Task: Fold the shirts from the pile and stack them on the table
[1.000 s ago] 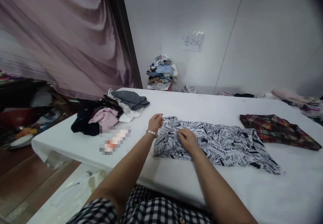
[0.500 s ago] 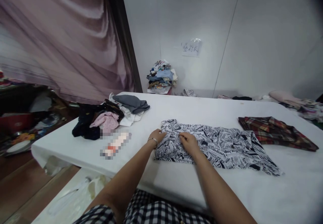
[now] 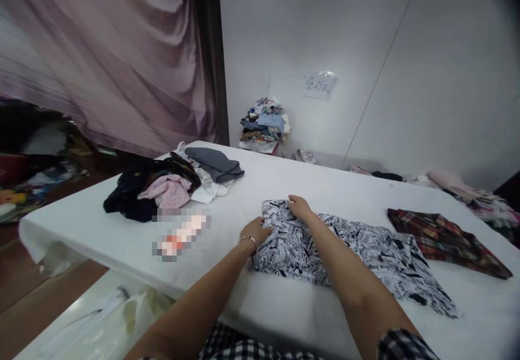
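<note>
Nearest the camera, two bare forearms reach out over the white padded surface (image 3: 333, 187), checked sleeves just showing at the bottom edge. The left hand (image 3: 255, 234), a thin bracelet at the wrist, lies fingers-down on the near left edge of the black-and-white printed shirt (image 3: 345, 246), pressing rather than gripping. The right hand (image 3: 299, 207) is a little farther out at the shirt's far left corner, fingers curled onto the cloth; whether it pinches a fold I cannot tell. The shirt is thin, limp and wrinkled, its long axis running away to the right from both hands. Beyond it to the right lies a flat plaid garment (image 3: 442, 235). Far left sits a soft heap of dark, pink and grey clothes (image 3: 170, 184), and against the wall, a stacked pile of clothes (image 3: 264, 124).
</note>
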The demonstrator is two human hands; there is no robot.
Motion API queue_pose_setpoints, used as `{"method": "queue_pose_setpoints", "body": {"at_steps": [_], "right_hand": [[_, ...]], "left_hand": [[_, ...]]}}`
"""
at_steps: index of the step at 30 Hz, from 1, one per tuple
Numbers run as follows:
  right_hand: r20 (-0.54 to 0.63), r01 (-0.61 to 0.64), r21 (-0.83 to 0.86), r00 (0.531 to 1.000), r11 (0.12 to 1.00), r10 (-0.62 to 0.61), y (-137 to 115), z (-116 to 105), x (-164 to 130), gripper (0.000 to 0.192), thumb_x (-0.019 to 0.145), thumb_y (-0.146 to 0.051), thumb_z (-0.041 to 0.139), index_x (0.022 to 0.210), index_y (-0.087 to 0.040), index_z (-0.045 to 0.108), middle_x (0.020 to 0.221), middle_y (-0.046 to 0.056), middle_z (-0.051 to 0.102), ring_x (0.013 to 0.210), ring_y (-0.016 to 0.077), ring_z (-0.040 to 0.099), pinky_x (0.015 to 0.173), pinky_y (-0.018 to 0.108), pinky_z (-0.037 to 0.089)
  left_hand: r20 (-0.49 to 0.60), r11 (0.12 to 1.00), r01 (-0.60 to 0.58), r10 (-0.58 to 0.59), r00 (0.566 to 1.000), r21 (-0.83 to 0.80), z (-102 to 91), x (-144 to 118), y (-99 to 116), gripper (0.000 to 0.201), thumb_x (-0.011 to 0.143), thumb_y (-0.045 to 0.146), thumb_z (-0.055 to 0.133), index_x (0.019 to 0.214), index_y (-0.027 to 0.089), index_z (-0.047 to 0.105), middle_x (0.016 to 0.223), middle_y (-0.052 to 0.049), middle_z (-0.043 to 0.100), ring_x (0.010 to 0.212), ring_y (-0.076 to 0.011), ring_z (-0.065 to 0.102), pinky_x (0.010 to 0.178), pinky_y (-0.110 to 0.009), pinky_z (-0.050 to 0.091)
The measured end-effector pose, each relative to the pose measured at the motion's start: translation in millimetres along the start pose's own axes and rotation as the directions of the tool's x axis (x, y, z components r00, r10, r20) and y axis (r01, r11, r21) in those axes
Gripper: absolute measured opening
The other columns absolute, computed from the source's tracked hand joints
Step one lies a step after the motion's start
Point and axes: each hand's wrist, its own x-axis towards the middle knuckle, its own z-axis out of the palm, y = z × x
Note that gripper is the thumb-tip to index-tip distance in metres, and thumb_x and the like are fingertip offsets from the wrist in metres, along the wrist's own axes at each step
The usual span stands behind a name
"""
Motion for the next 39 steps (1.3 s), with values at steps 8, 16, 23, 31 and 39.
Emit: {"method": "queue_pose_setpoints", "body": {"at_steps": [8,16,23,31,39], "right_hand": [[0.093,0.046,-0.165,0.995,0.985,-0.031,-12.3,8.3,17.7,0.02,0.074,-0.017,0.059,0.086,-0.021,0.075,0.087,0.003,0.075,0.088,0.0195,0.067,0.078,0.027,0.047],[0.033,-0.042,-0.329,0.998,0.943,0.056,1.8,-6.3,-16.8,0.026,0.073,-0.017,0.057,0.093,-0.018,0.073,0.089,0.008,0.074,0.085,0.0211,0.067,0.072,0.026,0.046],[-0.022,-0.022,-0.419,1.0,0.908,0.014,3.6,1.5,-40.0,0.046,0.08,-0.018,0.054,0.125,-0.014,0.06,0.122,0.017,0.064,0.113,0.0269,0.059,0.094,0.036,0.044],[-0.029,0.116,-0.317,0.991,0.941,-0.132,-23.0,10.1,-32.4,0.045,0.093,-0.035,0.041,0.132,-0.017,0.055,0.141,0.009,0.052,0.131,0.0188,0.046,0.108,0.031,0.034],[-0.044,-0.055,-0.389,0.998,0.92,0.041,-11.8,23.0,-26.3,0.019,0.084,-0.024,0.054,0.083,-0.02,0.072,0.09,0.009,0.073,0.091,0.0214,0.065,0.081,0.03,0.045]], "left_hand": [[0.025,0.996,-0.034,0.036,0.999,-0.078,-1.8,-0.3,-6.5,0.047,0.08,0.049,0.055,0.118,0.02,0.06,0.12,-0.012,0.067,0.111,-0.0299,0.061,0.089,-0.036,0.045],[0.055,0.989,-0.056,0.064,0.996,-0.136,-6.6,0.7,-8.2,0.051,0.085,0.056,0.046,0.12,0.021,0.059,0.124,-0.011,0.066,0.114,-0.0287,0.06,0.09,-0.035,0.044],[0.055,0.991,-0.057,0.064,0.996,-0.123,-10.0,3.4,-8.2,0.051,0.087,0.056,0.04,0.113,0.019,0.062,0.12,-0.012,0.068,0.11,-0.0279,0.062,0.086,-0.033,0.045],[0.041,0.996,-0.09,0.091,0.995,-0.024,-3.1,2.4,-0.2,0.043,0.079,0.047,0.053,0.113,0.021,0.061,0.118,-0.015,0.068,0.111,-0.0314,0.062,0.086,-0.037,0.046],[0.055,0.997,-0.071,0.073,0.996,-0.036,-5.4,0.9,-2.3,0.049,0.077,0.05,0.055,0.116,0.021,0.06,0.12,-0.014,0.067,0.112,-0.0315,0.061,0.087,-0.037,0.045]]}}
